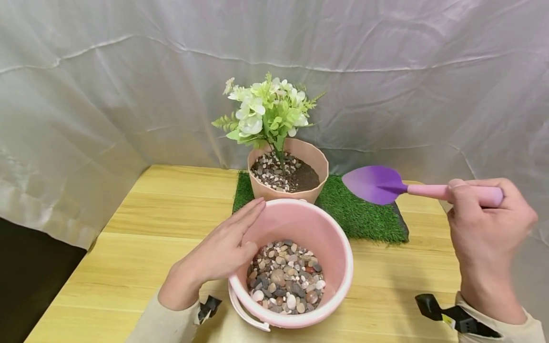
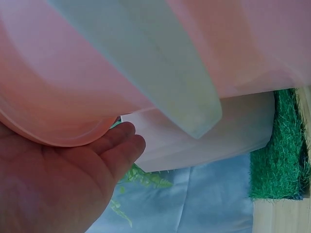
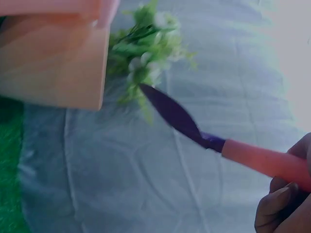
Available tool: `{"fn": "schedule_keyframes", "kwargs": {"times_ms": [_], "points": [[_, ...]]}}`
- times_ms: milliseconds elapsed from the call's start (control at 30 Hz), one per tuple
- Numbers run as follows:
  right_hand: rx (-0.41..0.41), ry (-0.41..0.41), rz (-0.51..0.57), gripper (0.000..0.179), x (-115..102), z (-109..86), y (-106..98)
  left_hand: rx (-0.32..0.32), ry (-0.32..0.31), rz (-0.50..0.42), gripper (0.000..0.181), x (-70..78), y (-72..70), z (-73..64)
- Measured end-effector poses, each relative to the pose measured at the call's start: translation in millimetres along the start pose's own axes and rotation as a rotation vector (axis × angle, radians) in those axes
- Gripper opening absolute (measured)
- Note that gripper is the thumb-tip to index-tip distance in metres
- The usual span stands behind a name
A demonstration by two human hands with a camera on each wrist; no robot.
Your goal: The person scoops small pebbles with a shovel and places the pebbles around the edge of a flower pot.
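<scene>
In the head view my right hand (image 1: 489,228) grips the pink handle of a garden trowel (image 1: 375,185), held up right of the bucket. Its purple blade points left, with nothing seen on it. My left hand (image 1: 214,252) rests on the left rim of a pink bucket (image 1: 339,267), fingers straight along the edge. Mixed pebbles (image 1: 285,281) cover the bucket's bottom. Behind it stands a peach flowerpot (image 1: 317,152) with a white-flowered plant (image 1: 270,112). Pebbles lie around the stem and on the pot's left side; dark soil (image 1: 306,178) shows at the right.
Under the pot lies a green artificial turf mat (image 1: 369,219) on the wooden table (image 1: 171,209). A grey cloth (image 1: 171,95) hangs behind and along the sides. The bucket's white handle (image 1: 246,314) hangs down at its front left.
</scene>
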State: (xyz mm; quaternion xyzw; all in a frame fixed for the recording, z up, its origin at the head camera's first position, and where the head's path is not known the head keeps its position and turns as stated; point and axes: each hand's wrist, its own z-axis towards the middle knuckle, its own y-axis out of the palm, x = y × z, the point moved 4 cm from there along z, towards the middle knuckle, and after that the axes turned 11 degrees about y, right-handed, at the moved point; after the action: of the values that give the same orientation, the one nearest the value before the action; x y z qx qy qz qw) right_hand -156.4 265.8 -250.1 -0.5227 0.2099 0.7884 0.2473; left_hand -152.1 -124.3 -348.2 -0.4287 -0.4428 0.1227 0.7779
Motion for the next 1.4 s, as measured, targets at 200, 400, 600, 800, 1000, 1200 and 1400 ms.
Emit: {"fn": "schedule_keyframes", "kwargs": {"times_ms": [200, 400, 600, 800, 1000, 1200, 1400], "points": [[-0.125, -0.12, 0.264, 0.02, -16, -16.2, 11, 0.002, 0.014, -0.001, 0.081, 0.8, 0.4, 0.8], [-0.4, -0.197, -0.136, 0.008, -21, -43.7, 40, -0.008, 0.019, 0.008, 0.081, 1.5, -1.1, 0.9], [-0.686, -0.23, -0.48, 0.019, -8, -71.3, 76, -0.033, 0.022, 0.027, 0.08, 3.2, -3.3, 1.6], [-0.861, -0.228, -0.633, 0.016, 6, -86.7, 99, -0.044, 0.027, 0.034, 0.08, 3.2, -3.2, 1.7], [-0.93, -0.221, -0.804, 0.022, 13, -94.4, 111, -0.054, 0.043, 0.056, 0.081, 2.7, -5.5, 2.3], [-0.975, -0.239, -0.879, 0.025, 15, -99.2, 117, -0.085, 0.038, 0.071, 0.08, 1.1, -9.2, 4.5], [-1.019, -0.255, -0.915, 0.019, 19, -101.0, 121, -0.071, 0.042, 0.045, 0.081, 1.5, -7.3, 4.6]]}}
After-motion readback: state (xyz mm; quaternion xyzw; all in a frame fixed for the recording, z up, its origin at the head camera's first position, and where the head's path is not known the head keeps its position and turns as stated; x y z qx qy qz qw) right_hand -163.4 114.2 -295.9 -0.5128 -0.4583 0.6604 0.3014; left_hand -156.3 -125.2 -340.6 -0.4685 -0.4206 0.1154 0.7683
